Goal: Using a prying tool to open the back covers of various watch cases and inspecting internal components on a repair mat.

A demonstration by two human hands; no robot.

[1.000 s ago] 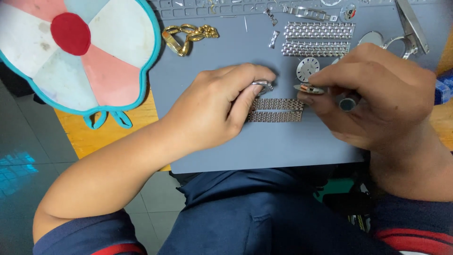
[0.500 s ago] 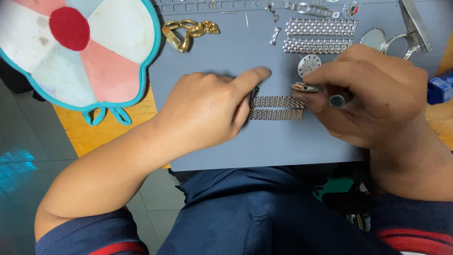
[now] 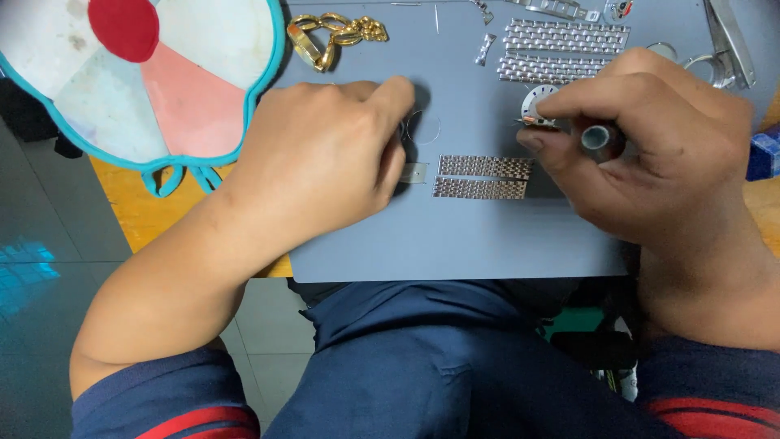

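Observation:
Two short silver mesh watch-band strips (image 3: 483,177) lie side by side on a grey mat (image 3: 455,244). My left hand (image 3: 325,154) rests on the mat just left of them with its fingers curled. A small silver clasp piece (image 3: 416,172) sticks out from under its fingertips. My right hand (image 3: 658,154) is to the right of the strips and pinches a thin tool with a dark round end (image 3: 600,138). The tool's tip lies beside a round silver watch dial (image 3: 536,99).
Longer silver band strips (image 3: 561,49) and small metal parts lie at the mat's far edge, with a gold chain bracelet (image 3: 333,32) to their left. A round pastel fan with a teal rim (image 3: 138,73) covers the left. Metal pliers (image 3: 731,41) and a blue box (image 3: 764,150) sit at right.
My left hand has slid left off the mesh strips, which now lie uncovered. My right hand has drawn back up and to the right with its tool.

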